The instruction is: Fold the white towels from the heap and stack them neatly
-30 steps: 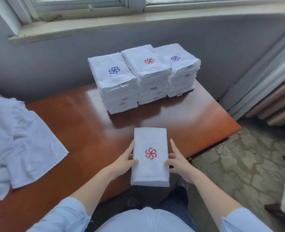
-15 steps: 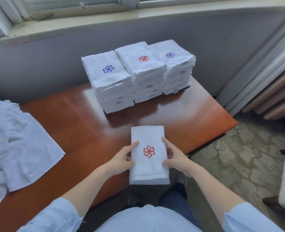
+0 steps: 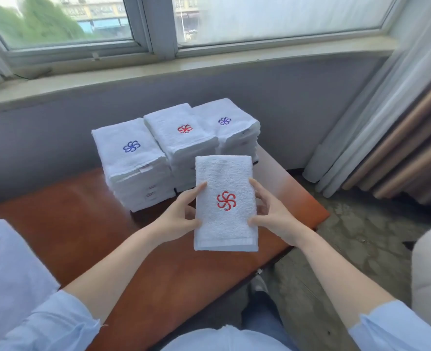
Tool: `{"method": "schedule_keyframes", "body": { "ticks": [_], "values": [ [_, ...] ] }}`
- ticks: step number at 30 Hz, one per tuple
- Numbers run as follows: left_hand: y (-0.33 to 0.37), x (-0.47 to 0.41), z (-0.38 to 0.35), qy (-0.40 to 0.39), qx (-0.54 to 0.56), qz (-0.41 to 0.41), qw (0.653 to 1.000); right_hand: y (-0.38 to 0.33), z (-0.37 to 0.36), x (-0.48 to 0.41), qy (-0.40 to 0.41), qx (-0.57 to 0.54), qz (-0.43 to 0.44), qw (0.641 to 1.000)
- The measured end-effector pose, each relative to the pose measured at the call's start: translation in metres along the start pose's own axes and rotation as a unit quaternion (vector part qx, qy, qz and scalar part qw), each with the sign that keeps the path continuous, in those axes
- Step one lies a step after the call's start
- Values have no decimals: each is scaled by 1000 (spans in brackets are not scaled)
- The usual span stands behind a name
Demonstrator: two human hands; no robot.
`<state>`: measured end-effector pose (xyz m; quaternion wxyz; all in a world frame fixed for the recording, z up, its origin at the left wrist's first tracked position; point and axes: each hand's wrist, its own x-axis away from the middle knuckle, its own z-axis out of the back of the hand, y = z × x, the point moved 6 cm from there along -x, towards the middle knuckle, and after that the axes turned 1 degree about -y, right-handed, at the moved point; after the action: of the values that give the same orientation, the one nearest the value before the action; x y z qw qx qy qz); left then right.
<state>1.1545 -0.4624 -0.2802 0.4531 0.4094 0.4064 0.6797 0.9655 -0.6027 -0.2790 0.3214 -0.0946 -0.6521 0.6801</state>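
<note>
two hands: the left hand and right hand hold one folded towel by its long sides, raised above the middle of the bench.
fingers: on each side the fingers are closed on the towel's edge and grasp it, thumbs on top and the rest hidden beneath.
folded towel: white, with a red pinwheel emblem facing up; its far end overlaps the middle stack in this view.
far edge: three piles of folded white towels stand side by side. the left stack is topped by a blue emblem, the middle one by red and the right stack by purple.
left edge: a heap of unfolded white towels lies on the bench.
backdrop: a window runs above the grey wall, and a curtain hangs at the right.
</note>
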Motion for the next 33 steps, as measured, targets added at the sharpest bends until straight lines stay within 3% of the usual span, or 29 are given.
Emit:
{"method": "schedule_keyframes", "body": {
  "ticks": [7,18,25,33],
  "values": [
    [68,-88,20,56,11,-52,997,-74,84,-66,-29,8,44,999],
    [135,-212,67,183,-8,22,983,-163,163,-226,-111,49,76,990],
    [118,-253,89,216,4,100,971,-160,159,-308,-170,46,58,983],
    [68,-278,82,219,-72,245,942,-96,143,-350,-192,59,-12,980]
  ]
}}
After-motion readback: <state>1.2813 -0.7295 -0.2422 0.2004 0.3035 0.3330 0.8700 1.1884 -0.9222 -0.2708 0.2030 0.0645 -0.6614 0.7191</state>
